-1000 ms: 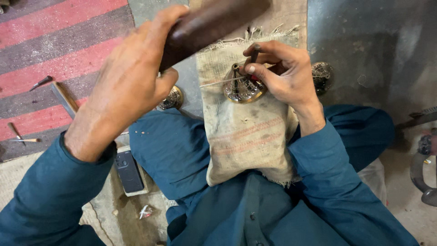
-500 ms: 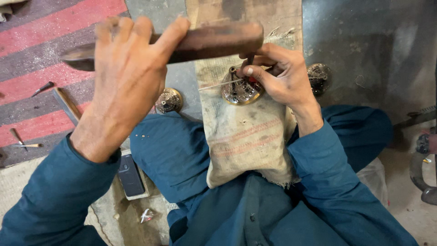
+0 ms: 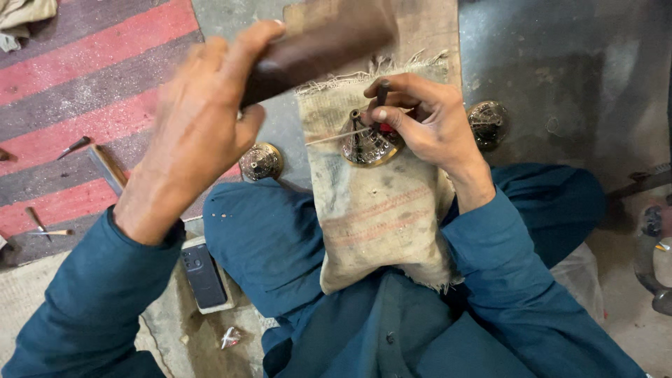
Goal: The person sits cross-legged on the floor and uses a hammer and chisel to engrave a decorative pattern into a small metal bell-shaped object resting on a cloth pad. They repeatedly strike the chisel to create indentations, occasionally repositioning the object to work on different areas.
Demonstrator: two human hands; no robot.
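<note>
My left hand (image 3: 199, 129) grips a dark wooden mallet (image 3: 322, 45), raised and blurred above the work. My right hand (image 3: 427, 126) holds a small dark metal punch (image 3: 381, 94) upright against a round engraved brass piece (image 3: 365, 143). The brass piece rests on a worn burlap sack (image 3: 371, 217) draped over a board (image 3: 427, 31) and my lap. The mallet head hangs just up and left of the punch top, apart from it.
Two more engraved brass pieces lie on the floor, one left of the sack (image 3: 260, 161) and one right of my hand (image 3: 488, 122). A dark phone (image 3: 203, 276) lies by my left knee. Small tools (image 3: 105, 168) rest on the red striped mat (image 3: 77, 91).
The mallet in my left hand has swung up and tilted after lying level over the punch. My right hand stays on the punch and brass piece.
</note>
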